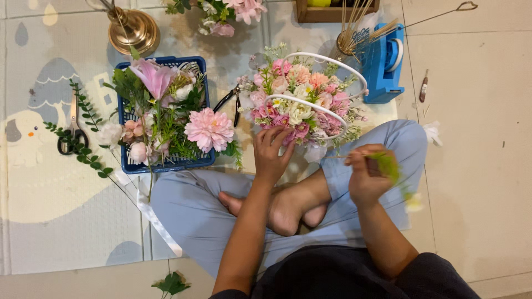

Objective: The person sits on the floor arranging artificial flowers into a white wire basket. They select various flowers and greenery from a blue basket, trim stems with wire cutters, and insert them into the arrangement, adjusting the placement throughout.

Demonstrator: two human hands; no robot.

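Observation:
A white wire basket filled with pink, peach and white flowers stands on the floor in front of my crossed legs. My left hand rests its fingers on the near blooms of that arrangement. My right hand is closed around a thin stem with green leaves and a small pale flower; the stem is blurred and points toward the basket.
A blue plastic crate of loose pink flowers and greenery sits at left. Black pliers lie between crate and basket. Scissors and a leafy sprig lie far left. A blue tape dispenser, a jar of sticks and a brass stand stand behind.

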